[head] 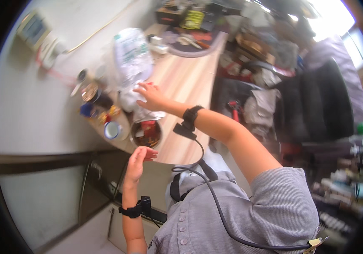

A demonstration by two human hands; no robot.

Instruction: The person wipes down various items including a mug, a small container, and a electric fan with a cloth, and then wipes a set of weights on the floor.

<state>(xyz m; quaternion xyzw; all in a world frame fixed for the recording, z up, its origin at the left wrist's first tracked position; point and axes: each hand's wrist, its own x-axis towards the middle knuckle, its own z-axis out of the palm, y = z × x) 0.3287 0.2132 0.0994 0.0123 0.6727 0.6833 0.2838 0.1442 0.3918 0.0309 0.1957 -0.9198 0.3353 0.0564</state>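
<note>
My right hand reaches over a crumpled white plastic bag, fingers spread and holding nothing; whether it touches the bag, I cannot tell. A bit of something red shows just behind its fingers. My left hand is raised at the table's near edge, fingers bent and apart, with nothing in it. Close in front of it stands a dark round container holding red packets. Silvery-white wrapping lies at this container's far rim. To its left is a white enamel-like cup with a blue rim.
A large printed plastic package stands against the wall. Jars and small colourful items crowd the table's left side. A round tray with tools lies at the far end of the wood-grain table. A black chair stands right; a cable hangs from my right wristband.
</note>
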